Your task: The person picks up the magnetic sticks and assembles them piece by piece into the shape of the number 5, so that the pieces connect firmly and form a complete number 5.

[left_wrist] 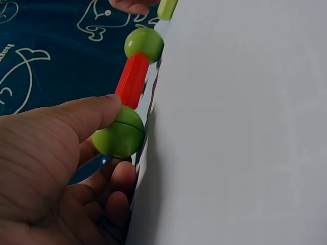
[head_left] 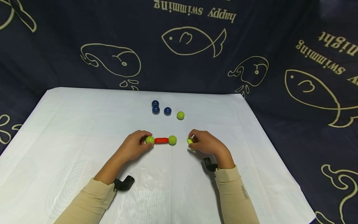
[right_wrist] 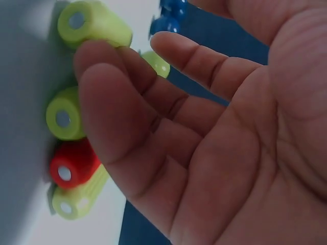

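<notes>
My left hand pinches a green ball between thumb and fingers. A red rod joins that ball to a second green ball, making a straight dumbbell-like piece across the white table. To the right, my right hand pinches a short yellow-green rod between thumb and fingertips, a small gap away from the second ball. In the right wrist view, the fingers are in front of a yellow-green rod; a red rod lies close by, its pale round end showing.
Farther back on the white table lie several dark blue balls and one green ball. Another yellow-green rod is beside the red one in the right wrist view. A dark fish-patterned cloth hangs behind the table.
</notes>
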Motion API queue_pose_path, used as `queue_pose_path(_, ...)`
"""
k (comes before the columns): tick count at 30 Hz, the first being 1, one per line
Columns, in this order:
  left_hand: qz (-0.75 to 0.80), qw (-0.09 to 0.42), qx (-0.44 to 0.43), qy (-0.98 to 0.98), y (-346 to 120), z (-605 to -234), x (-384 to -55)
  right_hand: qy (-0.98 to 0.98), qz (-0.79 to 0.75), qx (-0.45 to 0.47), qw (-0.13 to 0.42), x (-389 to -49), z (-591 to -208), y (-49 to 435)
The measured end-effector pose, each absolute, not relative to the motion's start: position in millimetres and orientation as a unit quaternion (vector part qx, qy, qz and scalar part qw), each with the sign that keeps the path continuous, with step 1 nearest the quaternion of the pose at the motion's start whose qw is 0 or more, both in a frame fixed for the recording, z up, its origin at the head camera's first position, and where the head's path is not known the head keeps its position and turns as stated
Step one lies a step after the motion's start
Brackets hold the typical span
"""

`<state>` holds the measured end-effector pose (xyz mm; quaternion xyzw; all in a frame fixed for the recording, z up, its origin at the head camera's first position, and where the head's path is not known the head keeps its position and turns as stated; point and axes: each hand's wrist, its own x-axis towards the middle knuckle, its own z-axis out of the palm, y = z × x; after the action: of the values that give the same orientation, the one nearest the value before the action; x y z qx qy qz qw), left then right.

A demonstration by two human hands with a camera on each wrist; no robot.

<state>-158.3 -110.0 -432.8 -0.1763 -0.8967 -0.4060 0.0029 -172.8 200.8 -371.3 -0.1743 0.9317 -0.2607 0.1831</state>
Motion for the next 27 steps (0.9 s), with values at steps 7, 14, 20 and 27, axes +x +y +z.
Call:
queue_pose_path(7,-0.41,0.003,-0.17,-0.896,-110,-434,-160,0.934,-0.238,-0.191,0.184,-172,-378,188)
queue_pose_path(14,-0.426,-0.001,-0.172,-0.888,-111,-432,-159,0.943,-0.223,-0.191,0.159,-171,-386,175)
queue_pose_path(20,-0.447,0.014,-0.173,-0.878,-114,-434,-159,0.947,-0.232,-0.168,0.143,-171,-387,169)
queue_pose_path(27,-0.461,0.016,-0.168,-0.871,-114,-435,-160,0.935,-0.315,-0.114,0.115,-175,-385,171)
